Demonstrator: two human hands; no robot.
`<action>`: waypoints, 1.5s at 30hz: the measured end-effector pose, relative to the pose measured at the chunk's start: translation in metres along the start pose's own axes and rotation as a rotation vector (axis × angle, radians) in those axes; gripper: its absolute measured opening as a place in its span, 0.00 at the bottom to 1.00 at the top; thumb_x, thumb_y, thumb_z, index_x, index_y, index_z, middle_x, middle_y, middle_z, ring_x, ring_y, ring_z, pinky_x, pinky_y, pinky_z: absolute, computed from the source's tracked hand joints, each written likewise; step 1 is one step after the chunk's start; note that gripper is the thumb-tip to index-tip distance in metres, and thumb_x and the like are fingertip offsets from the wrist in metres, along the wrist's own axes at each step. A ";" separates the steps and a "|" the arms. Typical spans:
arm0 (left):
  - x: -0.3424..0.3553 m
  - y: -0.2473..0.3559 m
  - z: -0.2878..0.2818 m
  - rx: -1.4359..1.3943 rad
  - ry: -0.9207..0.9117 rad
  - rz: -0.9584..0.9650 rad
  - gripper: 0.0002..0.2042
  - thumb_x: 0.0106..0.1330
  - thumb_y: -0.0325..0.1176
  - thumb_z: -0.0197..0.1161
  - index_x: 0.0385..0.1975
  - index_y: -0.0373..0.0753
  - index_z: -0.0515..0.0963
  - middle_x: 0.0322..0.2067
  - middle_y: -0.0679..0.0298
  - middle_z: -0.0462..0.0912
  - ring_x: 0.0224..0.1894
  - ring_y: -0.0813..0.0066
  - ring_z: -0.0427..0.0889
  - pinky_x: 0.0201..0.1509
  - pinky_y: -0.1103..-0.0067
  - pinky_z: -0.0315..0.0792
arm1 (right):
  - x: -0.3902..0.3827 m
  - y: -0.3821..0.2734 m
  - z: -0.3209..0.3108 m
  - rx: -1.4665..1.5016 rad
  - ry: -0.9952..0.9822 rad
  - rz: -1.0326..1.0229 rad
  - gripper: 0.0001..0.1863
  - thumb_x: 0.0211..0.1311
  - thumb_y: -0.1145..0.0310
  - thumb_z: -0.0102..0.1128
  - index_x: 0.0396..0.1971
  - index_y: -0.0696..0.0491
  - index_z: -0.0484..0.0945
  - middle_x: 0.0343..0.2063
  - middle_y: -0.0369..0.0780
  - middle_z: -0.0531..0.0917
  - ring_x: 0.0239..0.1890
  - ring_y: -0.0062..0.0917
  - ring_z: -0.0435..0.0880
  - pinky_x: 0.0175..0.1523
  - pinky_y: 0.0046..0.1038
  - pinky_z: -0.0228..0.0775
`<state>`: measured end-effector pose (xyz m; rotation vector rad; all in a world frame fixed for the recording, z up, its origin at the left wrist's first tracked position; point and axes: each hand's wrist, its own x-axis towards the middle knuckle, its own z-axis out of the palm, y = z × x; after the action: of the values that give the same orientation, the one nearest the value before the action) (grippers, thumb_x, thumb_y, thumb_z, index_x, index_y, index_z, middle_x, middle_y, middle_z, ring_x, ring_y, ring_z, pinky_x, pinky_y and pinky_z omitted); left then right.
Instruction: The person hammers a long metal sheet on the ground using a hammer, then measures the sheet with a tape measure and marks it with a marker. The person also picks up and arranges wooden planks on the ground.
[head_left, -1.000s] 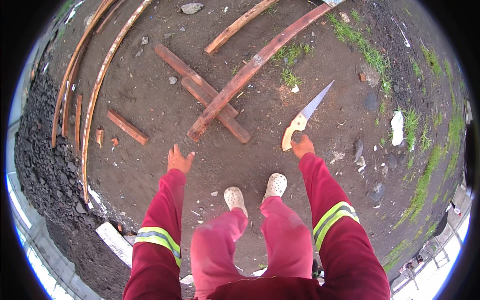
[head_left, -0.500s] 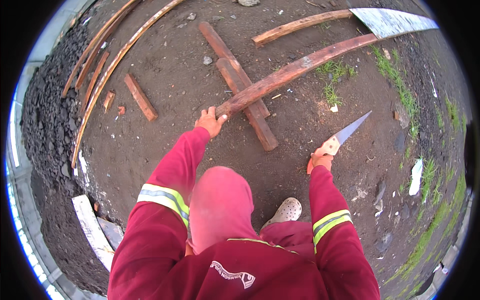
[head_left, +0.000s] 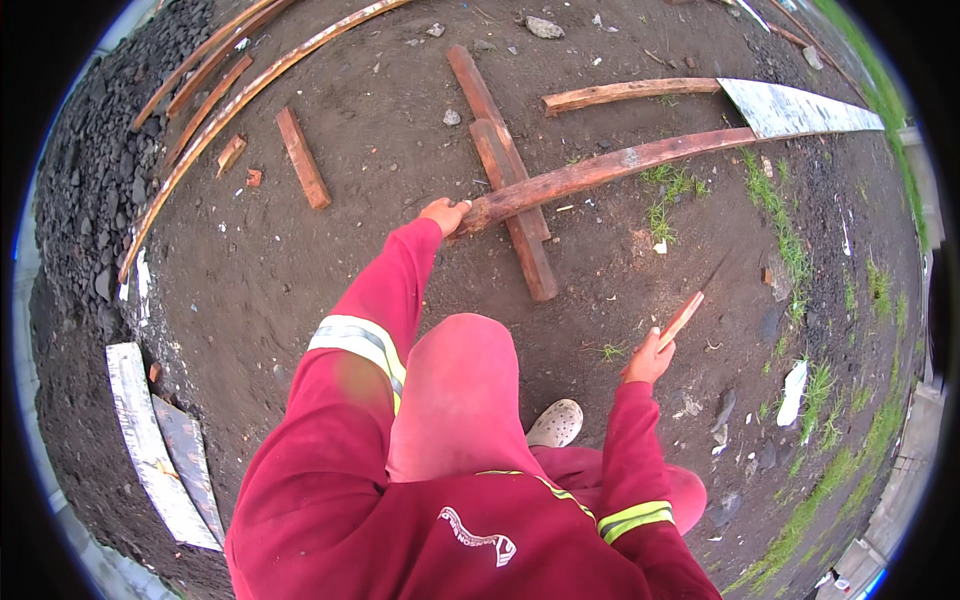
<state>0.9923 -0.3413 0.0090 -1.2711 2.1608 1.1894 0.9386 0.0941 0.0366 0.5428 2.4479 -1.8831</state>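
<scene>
My left hand (head_left: pixel 443 214) is closed on the near end of a long reddish wooden beam (head_left: pixel 600 172). That beam lies across two shorter timbers: a near piece (head_left: pixel 528 255) and a farther piece (head_left: pixel 478 90), which rest against each other on the soil. My right hand (head_left: pixel 650 358) grips the handle of a handsaw (head_left: pixel 683 318), off to the right and apart from the beam. The saw is turned edge-on, so its blade shows only as a thin dark line pointing up and to the right.
A whitish board (head_left: pixel 790 108) lies over the beam's far end and another timber (head_left: pixel 630 95). Left are a short wood block (head_left: pixel 302 160), long curved-looking planks (head_left: pixel 260 90) and black gravel (head_left: pixel 90 160). White boards (head_left: pixel 150 430) lie lower left; grass (head_left: pixel 780 220) grows right.
The saw has rotated from blade-flat to edge-on, and my right hand has come slightly lower. My left hand stays at the beam's end. The whole view has shifted and my knees sit differently.
</scene>
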 end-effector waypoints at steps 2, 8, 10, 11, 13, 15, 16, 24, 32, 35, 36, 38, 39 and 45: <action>-0.006 0.003 0.002 -0.003 0.064 -0.025 0.39 0.55 0.58 0.53 0.57 0.29 0.63 0.57 0.47 0.66 0.60 0.56 0.66 0.62 0.72 0.60 | -0.020 -0.045 0.006 0.122 -0.250 0.039 0.07 0.57 0.77 0.46 0.36 0.56 0.66 0.22 0.36 0.74 0.20 0.15 0.70 0.26 0.19 0.64; -0.017 0.016 0.003 -0.070 0.078 -0.094 0.45 0.46 0.62 0.60 0.57 0.28 0.63 0.57 0.45 0.66 0.60 0.55 0.66 0.62 0.73 0.60 | -0.069 -0.082 0.067 0.058 -0.804 -0.022 0.08 0.63 0.66 0.51 0.33 0.55 0.71 0.16 0.30 0.70 0.17 0.12 0.69 0.22 0.18 0.63; -0.019 0.014 0.007 -0.085 0.162 -0.117 0.46 0.44 0.62 0.61 0.56 0.28 0.64 0.55 0.45 0.67 0.59 0.55 0.67 0.62 0.74 0.61 | -0.082 -0.071 0.087 -0.057 -0.833 0.006 0.12 0.64 0.61 0.51 0.32 0.56 0.72 0.15 0.31 0.70 0.17 0.13 0.69 0.23 0.19 0.63; -0.018 0.013 0.010 -0.100 0.217 -0.096 0.45 0.44 0.62 0.61 0.55 0.28 0.66 0.54 0.45 0.69 0.58 0.55 0.68 0.61 0.73 0.62 | -0.086 -0.064 0.096 -0.083 -0.860 0.040 0.14 0.64 0.60 0.50 0.32 0.56 0.72 0.16 0.33 0.71 0.18 0.15 0.70 0.24 0.22 0.64; -0.018 0.010 0.015 -0.101 0.273 -0.091 0.42 0.44 0.60 0.62 0.53 0.29 0.69 0.52 0.45 0.71 0.56 0.55 0.71 0.59 0.73 0.64 | -0.090 -0.050 0.113 -0.195 -0.845 -0.083 0.15 0.66 0.58 0.47 0.31 0.56 0.71 0.14 0.32 0.70 0.16 0.14 0.68 0.22 0.20 0.62; -0.017 0.008 0.018 -0.091 0.308 -0.050 0.43 0.43 0.61 0.61 0.51 0.27 0.69 0.51 0.44 0.72 0.55 0.55 0.71 0.59 0.74 0.64 | -0.091 -0.040 0.121 -0.270 -0.836 -0.143 0.16 0.66 0.57 0.46 0.29 0.56 0.71 0.13 0.31 0.69 0.15 0.14 0.67 0.21 0.19 0.61; -0.017 0.007 0.019 -0.085 0.325 -0.029 0.43 0.43 0.62 0.61 0.51 0.26 0.70 0.50 0.43 0.72 0.55 0.55 0.72 0.59 0.74 0.64 | -0.090 -0.036 0.124 -0.290 -0.836 -0.144 0.16 0.66 0.57 0.46 0.29 0.56 0.71 0.13 0.31 0.69 0.15 0.14 0.68 0.21 0.19 0.61; -0.012 0.003 0.026 -0.055 0.420 0.013 0.34 0.43 0.60 0.61 0.35 0.29 0.79 0.35 0.46 0.80 0.42 0.56 0.80 0.48 0.72 0.71 | -0.090 -0.044 0.128 -0.419 -0.862 -0.063 0.19 0.63 0.54 0.48 0.32 0.58 0.74 0.19 0.47 0.76 0.25 0.37 0.79 0.32 0.35 0.67; -0.006 -0.004 0.030 -0.036 0.464 0.054 0.29 0.45 0.58 0.61 0.27 0.32 0.79 0.29 0.48 0.81 0.36 0.58 0.82 0.41 0.71 0.72 | -0.101 -0.065 0.127 -0.487 -0.841 -0.131 0.20 0.62 0.54 0.49 0.27 0.58 0.71 0.20 0.52 0.76 0.29 0.50 0.77 0.31 0.40 0.66; -0.008 -0.002 0.027 -0.042 0.482 0.082 0.28 0.46 0.58 0.61 0.26 0.32 0.79 0.28 0.48 0.81 0.34 0.58 0.82 0.40 0.71 0.72 | -0.097 -0.067 0.127 -0.478 -0.836 -0.172 0.20 0.62 0.53 0.49 0.26 0.58 0.71 0.20 0.53 0.76 0.29 0.52 0.76 0.32 0.42 0.66; -0.009 -0.001 0.025 -0.053 0.431 0.066 0.30 0.45 0.58 0.61 0.31 0.31 0.78 0.32 0.46 0.80 0.39 0.57 0.80 0.44 0.71 0.71 | -0.096 -0.068 0.126 -0.491 -0.840 -0.171 0.20 0.62 0.53 0.48 0.26 0.58 0.71 0.21 0.53 0.76 0.29 0.52 0.76 0.32 0.43 0.66; -0.011 0.000 0.022 -0.077 0.329 0.032 0.36 0.44 0.58 0.61 0.42 0.28 0.76 0.40 0.43 0.78 0.47 0.54 0.78 0.52 0.73 0.70 | -0.094 -0.070 0.125 -0.517 -0.851 -0.172 0.20 0.62 0.53 0.48 0.27 0.58 0.71 0.21 0.53 0.76 0.30 0.52 0.76 0.33 0.44 0.66; -0.012 0.001 0.021 -0.074 0.315 0.026 0.36 0.44 0.59 0.61 0.42 0.28 0.76 0.40 0.43 0.78 0.47 0.54 0.78 0.52 0.73 0.70 | -0.093 -0.071 0.125 -0.519 -0.853 -0.161 0.20 0.62 0.53 0.48 0.27 0.58 0.71 0.22 0.53 0.77 0.30 0.52 0.76 0.33 0.44 0.66; -0.011 0.004 0.020 -0.059 0.354 -0.004 0.33 0.44 0.59 0.59 0.36 0.30 0.77 0.37 0.45 0.80 0.43 0.54 0.79 0.49 0.71 0.70 | -0.102 -0.079 0.128 -0.572 -0.845 -0.112 0.20 0.62 0.52 0.48 0.29 0.58 0.71 0.24 0.55 0.78 0.32 0.53 0.77 0.36 0.45 0.67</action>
<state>0.9926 -0.3180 0.0065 -1.6136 2.3775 1.1004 0.9869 -0.0707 0.0966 -0.3514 2.2258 -0.9919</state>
